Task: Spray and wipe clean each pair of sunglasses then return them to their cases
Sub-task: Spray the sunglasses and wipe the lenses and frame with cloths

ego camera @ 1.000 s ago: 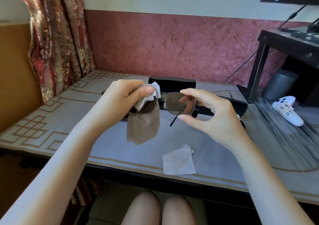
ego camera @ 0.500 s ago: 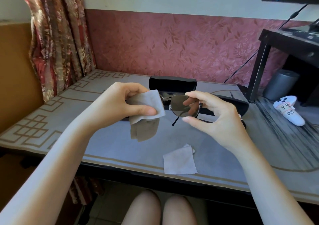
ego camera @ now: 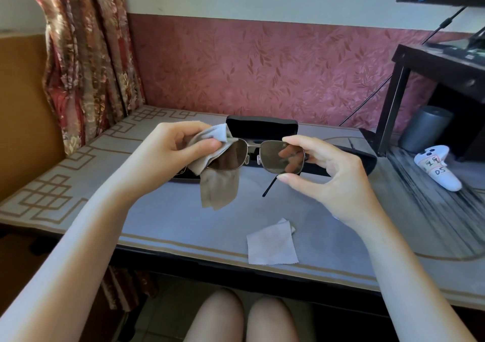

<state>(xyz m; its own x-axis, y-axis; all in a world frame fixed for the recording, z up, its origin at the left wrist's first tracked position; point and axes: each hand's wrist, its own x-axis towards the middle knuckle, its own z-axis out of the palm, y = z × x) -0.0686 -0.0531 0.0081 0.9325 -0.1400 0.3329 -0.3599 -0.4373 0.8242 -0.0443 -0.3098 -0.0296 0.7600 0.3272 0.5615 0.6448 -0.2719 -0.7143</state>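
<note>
Sunglasses [ego camera: 275, 158]: thin metal frame with squarish brown-tinted lenses, held mid-frame above the table [ego camera: 170, 218], in front of the open black hard case [ego camera: 262, 127].
Left hand [ego camera: 178, 147]: pinches a soft grey cloth [ego camera: 217, 184] at the frame-left lens's outer edge.
Right hand [ego camera: 333, 179]: thumb and forefinger grip the other lens's rim.
Change: half a second ago the cloth covered the frame-left lens, and now that lens is mostly uncovered.
</note>
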